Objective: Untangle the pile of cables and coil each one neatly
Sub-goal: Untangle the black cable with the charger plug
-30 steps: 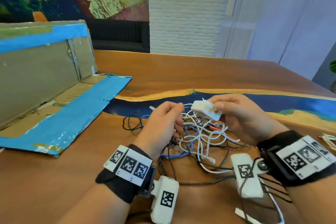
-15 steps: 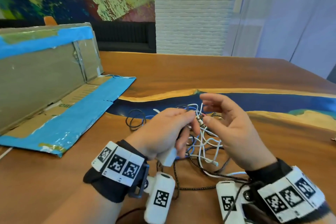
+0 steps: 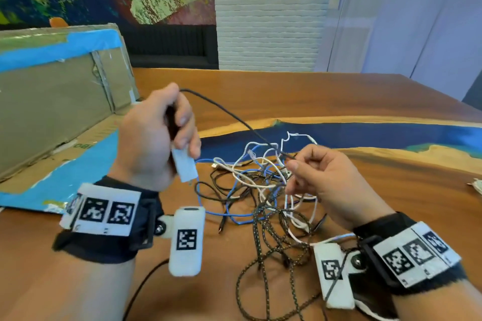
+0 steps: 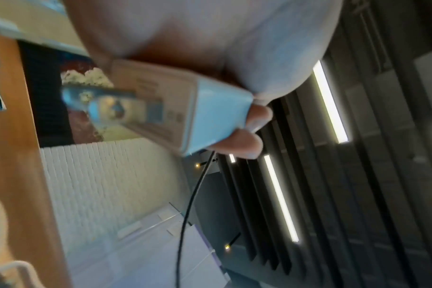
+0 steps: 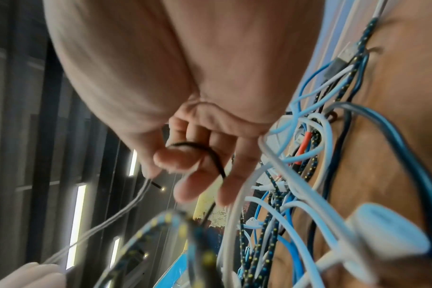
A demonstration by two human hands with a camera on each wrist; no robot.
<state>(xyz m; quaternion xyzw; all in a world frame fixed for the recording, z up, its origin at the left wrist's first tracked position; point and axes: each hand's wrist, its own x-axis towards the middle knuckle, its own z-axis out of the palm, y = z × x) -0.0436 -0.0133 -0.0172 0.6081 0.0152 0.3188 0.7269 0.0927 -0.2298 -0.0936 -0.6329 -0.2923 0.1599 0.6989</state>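
Lifted since half a second ago, the left hand now rides high above the table, at about 10 o'clock from the cable pile, where before it sat low against the tangle beside the right hand. Its fingers curl round a white charger block — the left wrist view shows fingertips wrapped under the block's end. A thin black cable leaves the top of that fist and runs taut down toward 4 o'clock to the right hand, which pinches it between thumb and forefinger; the right wrist view shows the black strand looped over a fingertip, with the other fingers loosely bent. Beneath and at 9 o'clock of the right hand, the pile lies on the wood — white, blue, black and braided yellow-flecked leads still knotted together. An opened cardboard box edged in blue tape stands at the table's 9 o'clock side, well apart from the cables.
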